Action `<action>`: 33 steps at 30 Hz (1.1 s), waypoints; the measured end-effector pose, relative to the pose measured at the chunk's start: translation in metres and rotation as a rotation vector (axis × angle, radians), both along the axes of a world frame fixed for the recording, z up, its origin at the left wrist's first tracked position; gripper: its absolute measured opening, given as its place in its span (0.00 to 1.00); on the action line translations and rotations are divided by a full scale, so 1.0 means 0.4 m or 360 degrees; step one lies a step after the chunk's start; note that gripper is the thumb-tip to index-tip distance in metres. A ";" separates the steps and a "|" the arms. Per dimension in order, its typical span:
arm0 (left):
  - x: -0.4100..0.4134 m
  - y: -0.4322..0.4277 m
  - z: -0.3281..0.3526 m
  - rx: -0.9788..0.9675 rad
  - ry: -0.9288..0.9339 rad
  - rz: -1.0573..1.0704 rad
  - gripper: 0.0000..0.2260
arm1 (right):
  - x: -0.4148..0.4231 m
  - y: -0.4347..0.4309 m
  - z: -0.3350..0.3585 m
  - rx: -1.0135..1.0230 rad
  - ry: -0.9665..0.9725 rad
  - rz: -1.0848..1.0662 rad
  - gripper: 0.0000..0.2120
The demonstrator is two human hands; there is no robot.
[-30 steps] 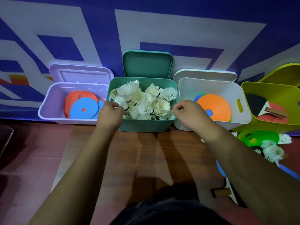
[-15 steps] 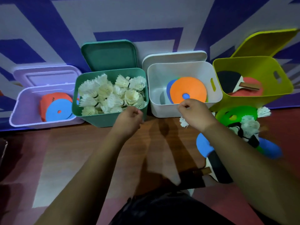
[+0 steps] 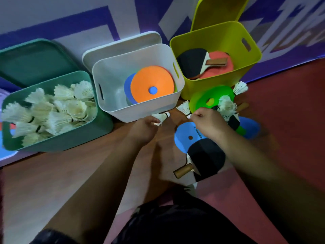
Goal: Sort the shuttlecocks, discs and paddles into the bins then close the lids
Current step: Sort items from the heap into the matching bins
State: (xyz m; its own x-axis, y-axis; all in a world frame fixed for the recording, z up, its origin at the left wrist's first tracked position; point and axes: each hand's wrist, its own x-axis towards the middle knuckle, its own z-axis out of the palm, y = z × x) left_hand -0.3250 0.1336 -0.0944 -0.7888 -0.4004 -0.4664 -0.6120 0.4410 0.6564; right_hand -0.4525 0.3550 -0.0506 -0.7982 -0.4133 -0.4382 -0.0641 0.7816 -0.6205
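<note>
A black paddle [image 3: 207,159] is lying nearest on the floor [image 3: 70,182]. Just beyond, the left hand [image 3: 145,128] is curling round a shuttlecock [image 3: 161,117], its cork poking out past the grip. The right hand [image 3: 208,124] is pinching a second shuttlecock [image 3: 183,107] by the cork, skirt fanning away. Both are best held lightly and carried left to the green bin [image 3: 70,144], standing farther back with its lid [image 3: 35,60] open.

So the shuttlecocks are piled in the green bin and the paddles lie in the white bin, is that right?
Not quite: in the head view the paddles lie in the yellow-green bin; the white bin holds discs. The shuttlecocks are indeed piled in the green bin.
</note>
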 end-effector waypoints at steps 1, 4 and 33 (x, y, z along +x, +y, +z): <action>-0.015 0.014 -0.018 0.0055 -0.0039 0.0018 0.11 | -0.010 0.020 -0.010 0.0025 -0.0022 -0.0002 0.14; -0.052 0.039 -0.072 0.0169 -0.0174 0.0137 0.24 | -0.037 0.070 -0.033 0.0066 -0.0017 0.0005 0.17; -0.118 0.269 0.010 -0.0297 0.0164 0.0330 0.12 | -0.170 0.158 -0.187 0.0506 0.0259 0.0176 0.14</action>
